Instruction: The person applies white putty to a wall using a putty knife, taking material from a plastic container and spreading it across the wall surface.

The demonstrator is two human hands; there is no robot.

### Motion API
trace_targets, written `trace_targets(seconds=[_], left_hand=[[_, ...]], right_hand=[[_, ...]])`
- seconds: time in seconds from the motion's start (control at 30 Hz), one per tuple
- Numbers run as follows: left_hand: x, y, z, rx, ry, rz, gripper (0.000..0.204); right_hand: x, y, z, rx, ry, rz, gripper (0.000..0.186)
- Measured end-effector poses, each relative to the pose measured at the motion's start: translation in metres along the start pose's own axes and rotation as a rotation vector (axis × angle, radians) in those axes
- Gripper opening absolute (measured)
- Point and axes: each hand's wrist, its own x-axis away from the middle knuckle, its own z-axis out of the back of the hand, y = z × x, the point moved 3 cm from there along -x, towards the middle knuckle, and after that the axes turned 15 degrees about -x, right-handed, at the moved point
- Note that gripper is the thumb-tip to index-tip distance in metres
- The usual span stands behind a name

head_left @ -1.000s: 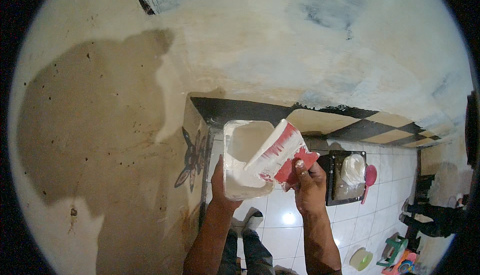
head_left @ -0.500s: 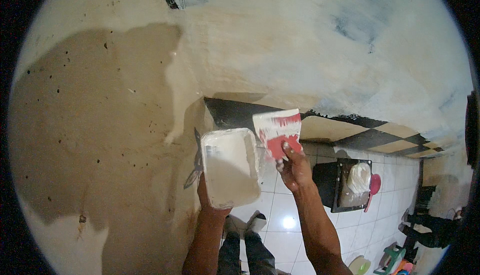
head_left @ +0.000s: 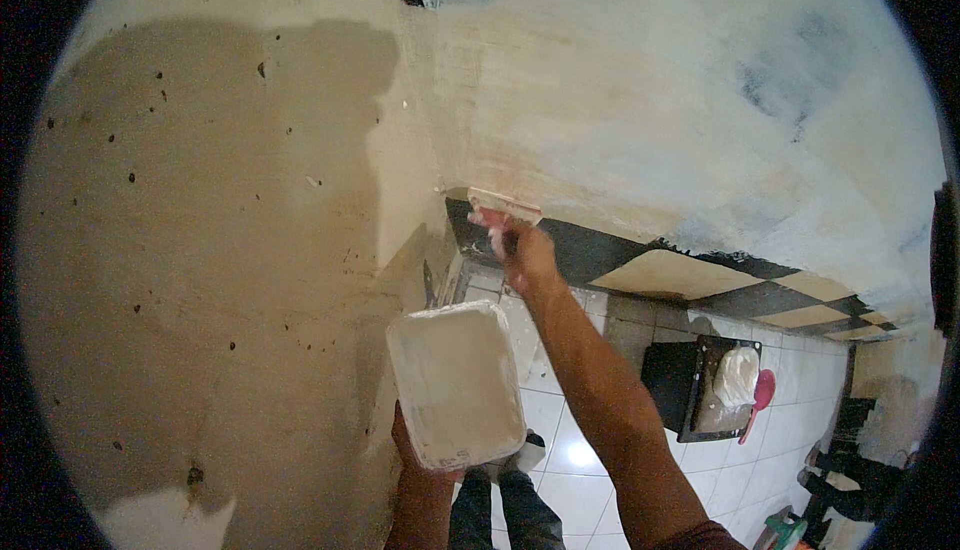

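My left hand point(head_left: 404, 442) is closed around the side of a rectangular plastic tub point(head_left: 516, 382) with a crusted rim, mostly hidden beneath it. Pale, creamy filler point(head_left: 455, 380) lies inside. My right hand point(head_left: 530, 258), slightly blurred, grips a red putty spreader point(head_left: 505, 207) smeared with pale paste. The spreader's wide edge lies at the wall ahead point(head_left: 600, 140), just above the dark tile band point(head_left: 590, 248) and close to the corner; I cannot tell how firmly it touches.
A shadowed, pitted wall point(head_left: 250, 280) rises on my left. To the right, a black box point(head_left: 668, 385) carries a white plastic bag point(head_left: 737, 375), beside a pink dipper point(head_left: 763, 390). White tiles point(head_left: 575, 495) cover the floor. Another person's legs point(head_left: 850, 475) show at far right.
My right hand has swung up and left with the spreader, from beside the tub to the wall near the corner. The tub sits lower in view, and the view has shifted.
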Motion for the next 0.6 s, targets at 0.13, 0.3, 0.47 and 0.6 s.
trace_targets(seconds=[0.13, 0.3, 0.47, 0.6], left_hand=[[0.003, 0.002, -0.003, 0.131, -0.052, 0.036, 0.057], [0.003, 0.001, 0.003, 0.254, -0.087, 0.025, 0.057], [0.002, -0.005, -0.002, 0.262, -0.160, 0.053, 0.058], [0.009, -0.001, 0.007, 0.100, -0.095, -0.033, 0.059]], right_hand=[[-0.012, -0.042, -0.059, -0.100, 0.050, 0.145, 0.020], [0.045, -0.012, -0.044, -0.079, 0.002, 0.165, 0.021], [-0.005, -0.027, -0.028, -0.067, 0.030, 0.028, 0.014], [0.007, -0.089, -0.079, -0.179, 0.044, 0.243, 0.012]])
